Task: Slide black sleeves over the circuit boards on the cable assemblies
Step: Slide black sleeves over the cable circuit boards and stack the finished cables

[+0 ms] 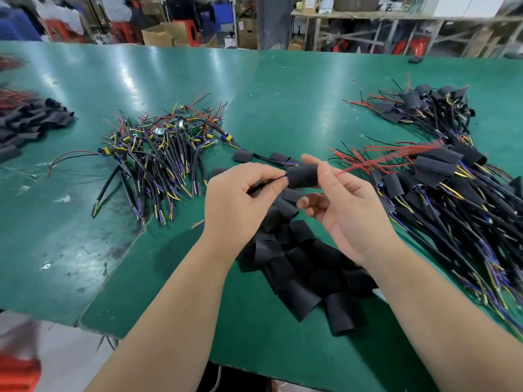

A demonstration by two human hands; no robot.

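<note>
bright overhead light | white glare streaks on green table [158, 69] | wide-angle edge bending | background and corners blurred

Green matted workbench [283, 89], scuffed and worn at left front. Centre-left: tangled heap of unsleeved cable assemblies [158, 148] with small circuit boards. Front centre: loose pile of flat black tube sleeves [300, 267]. Right: big pile of sleeved cable assemblies [452, 199], red leads pointing left; second sleeved pile [424, 108] behind it, apart. Far left edge: another heap of black sleeves [25, 125].
</note>
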